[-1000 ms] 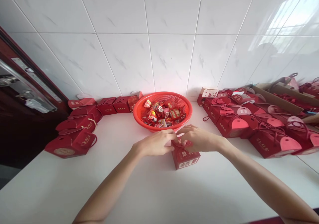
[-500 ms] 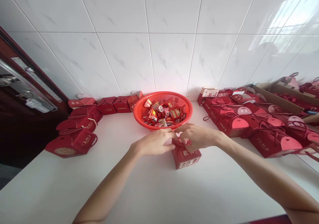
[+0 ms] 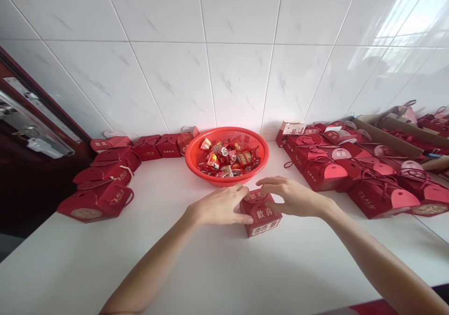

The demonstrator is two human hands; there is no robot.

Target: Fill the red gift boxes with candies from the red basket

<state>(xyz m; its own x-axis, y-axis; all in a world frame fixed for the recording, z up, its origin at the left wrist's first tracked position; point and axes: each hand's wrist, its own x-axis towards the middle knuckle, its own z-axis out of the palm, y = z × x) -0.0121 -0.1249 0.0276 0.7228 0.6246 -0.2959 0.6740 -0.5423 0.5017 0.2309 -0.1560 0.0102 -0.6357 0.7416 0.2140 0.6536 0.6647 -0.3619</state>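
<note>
A small red gift box [image 3: 261, 218] with gold characters stands on the white table in front of the basket. My left hand [image 3: 221, 206] grips its left side, the thumb along the front face and the fingers by the top flap. On the box's right, my right hand [image 3: 291, 197] is open, fingers stretched out over the back of the lid and thumb by the front face. The flaps on top look folded in, partly covered by my fingers. Just behind sits a red plastic basket [image 3: 189, 158] holding wrapped candies [image 3: 228, 158].
Several red gift boxes [image 3: 94, 200] line the table's left side and back wall. More closed boxes [image 3: 379, 193] crowd the right, beside an open cardboard carton [image 3: 389, 139]. A tiled wall [image 3: 242, 86] rises behind, and a dark door [image 3: 31, 165] stands at left.
My right hand has lifted slightly off the box's lid and moved right, its fingers spreading. The left thumb has slid onto the front face. The box stays nearly in place.
</note>
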